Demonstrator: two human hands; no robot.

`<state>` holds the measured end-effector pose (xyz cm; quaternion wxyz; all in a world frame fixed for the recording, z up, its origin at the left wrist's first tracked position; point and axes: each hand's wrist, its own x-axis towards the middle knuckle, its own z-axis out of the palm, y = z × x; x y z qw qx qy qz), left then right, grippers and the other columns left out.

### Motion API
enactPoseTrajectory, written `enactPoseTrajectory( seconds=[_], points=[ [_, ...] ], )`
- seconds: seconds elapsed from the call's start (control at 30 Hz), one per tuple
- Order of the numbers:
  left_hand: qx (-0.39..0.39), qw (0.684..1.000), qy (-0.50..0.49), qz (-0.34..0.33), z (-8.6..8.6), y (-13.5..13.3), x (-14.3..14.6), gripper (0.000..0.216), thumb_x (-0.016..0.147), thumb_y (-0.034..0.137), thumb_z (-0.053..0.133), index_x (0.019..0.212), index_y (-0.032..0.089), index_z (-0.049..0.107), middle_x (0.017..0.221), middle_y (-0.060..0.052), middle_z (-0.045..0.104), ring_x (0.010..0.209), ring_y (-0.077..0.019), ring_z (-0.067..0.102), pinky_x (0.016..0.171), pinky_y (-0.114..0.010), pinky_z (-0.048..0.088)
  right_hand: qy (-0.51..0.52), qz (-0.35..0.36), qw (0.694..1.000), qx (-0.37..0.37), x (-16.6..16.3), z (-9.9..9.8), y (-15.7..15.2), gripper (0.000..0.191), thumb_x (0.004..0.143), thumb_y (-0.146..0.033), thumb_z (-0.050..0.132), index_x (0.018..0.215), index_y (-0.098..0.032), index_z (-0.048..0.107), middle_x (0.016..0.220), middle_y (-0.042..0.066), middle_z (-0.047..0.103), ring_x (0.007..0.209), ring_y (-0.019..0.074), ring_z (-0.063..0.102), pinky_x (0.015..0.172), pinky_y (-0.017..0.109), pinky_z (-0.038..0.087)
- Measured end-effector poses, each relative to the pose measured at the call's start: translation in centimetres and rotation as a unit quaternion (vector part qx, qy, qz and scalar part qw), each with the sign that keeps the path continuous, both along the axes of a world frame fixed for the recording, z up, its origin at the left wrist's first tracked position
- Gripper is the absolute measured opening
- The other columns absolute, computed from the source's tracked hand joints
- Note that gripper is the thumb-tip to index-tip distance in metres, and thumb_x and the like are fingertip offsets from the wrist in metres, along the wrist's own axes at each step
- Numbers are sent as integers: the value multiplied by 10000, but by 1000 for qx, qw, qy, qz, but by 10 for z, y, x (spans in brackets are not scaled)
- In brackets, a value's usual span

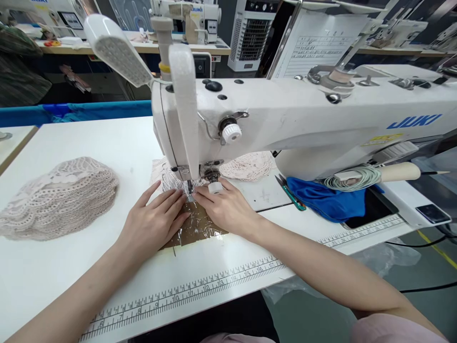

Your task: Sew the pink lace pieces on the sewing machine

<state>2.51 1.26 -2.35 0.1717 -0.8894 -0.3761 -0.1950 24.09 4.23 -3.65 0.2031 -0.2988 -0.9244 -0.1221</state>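
Observation:
My left hand (154, 223) lies flat with fingers stretched out, pressing a white lace piece (167, 180) just left of the needle and presser foot (190, 191) of the white sewing machine (307, 119). On the other side of the needle my right hand (225, 206) rests flat, fingers out, with a white thimble-like ring on one finger. Both hands sit over a brown taped patch (200, 227) on the table. More lace (250, 166) trails behind the needle.
A heap of pale lace pieces (57, 197) lies at the left of the white table (89, 143). Green-handled snips (291, 193) and blue cloth (326, 200) lie under the machine arm. A printed ruler (200, 286) runs along the front edge. A lamp head (117, 50) hangs above.

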Motion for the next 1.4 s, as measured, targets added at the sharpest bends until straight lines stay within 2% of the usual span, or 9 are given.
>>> enactPoseTrajectory(
  seconds=[0.37, 0.7, 0.83, 0.93, 1.03, 1.1, 1.17, 1.3, 1.4],
  points=[
    [5, 1000, 24, 20, -3, 10, -3, 348, 933, 334, 516, 1175, 114, 635, 1167, -105, 688, 1089, -254, 652, 1099, -509, 378, 16, -1, 1000, 1, 1, 1, 1, 303, 891, -67, 457, 1097, -157, 659, 1110, 67, 710, 1062, 203, 612, 1054, 439, 388],
    [2, 995, 21, 93, -3, 12, -8, 406, 929, 382, 504, 1205, 102, 609, 1200, -147, 666, 1116, -290, 618, 1046, -499, 413, 40, 8, 999, 20, 2, 5, -4, 285, 871, -40, 442, 967, -148, 688, 1027, 53, 738, 847, 170, 621, 923, 357, 430],
    [23, 995, 44, 91, 2, 5, -5, 355, 913, 365, 533, 1101, 84, 643, 1002, -138, 701, 883, -266, 656, 827, -447, 521, 51, 9, 998, -22, -2, 7, -9, 363, 882, -5, 387, 1128, -110, 632, 1111, 86, 714, 864, 167, 636, 876, 340, 453],
    [-6, 999, 44, -6, 6, -12, 5, 238, 914, 286, 537, 980, 95, 663, 835, -83, 693, 730, -196, 631, 658, -349, 527, 53, 31, 995, -84, -5, 8, -13, 417, 912, -23, 373, 1287, -105, 534, 1307, 100, 613, 1064, 187, 620, 908, 347, 467],
    [-24, 983, 21, -182, 10, -32, 14, 110, 877, 192, 583, 940, 153, 664, 819, -18, 703, 751, -147, 631, 723, -303, 532, 28, 131, 981, -138, -7, 9, -15, 379, 971, -143, 397, 1335, -107, 496, 1399, 72, 538, 1285, 186, 500, 1059, 363, 409],
    [4, 963, -5, -271, 14, -39, 16, 71, 848, 194, 622, 894, 154, 659, 821, -8, 710, 764, -142, 639, 743, -291, 532, 20, 197, 968, -156, -6, 10, -16, 339, 974, -202, 418, 1268, -114, 561, 1341, 51, 593, 1281, 171, 509, 1127, 361, 349],
    [35, 970, -72, -230, 17, -38, 15, 35, 837, 175, 631, 860, 151, 642, 804, -7, 707, 766, -137, 644, 726, -275, 525, 35, 226, 961, -159, -4, 11, -16, 286, 929, -187, 441, 1116, -136, 652, 1216, 38, 677, 1168, 169, 596, 1126, 366, 354],
    [-29, 997, -55, 56, 16, -23, 6, 144, 866, 272, 599, 907, 133, 599, 791, -30, 663, 647, -146, 596, 491, -258, 416, 85, 239, 953, -167, 2, 12, -14, 313, 761, -95, 438, 924, -160, 697, 965, 28, 744, 916, 165, 664, 945, 346, 490],
    [-67, 991, -8, 112, 8, -14, 3, 204, 882, 332, 556, 890, 131, 587, 774, -46, 623, 634, -175, 571, 521, -291, 423, 113, 240, 947, -182, 4, 12, -13, 358, 706, -84, 419, 921, -157, 695, 882, 27, 740, 839, 164, 661, 798, 327, 523]
  ],
)
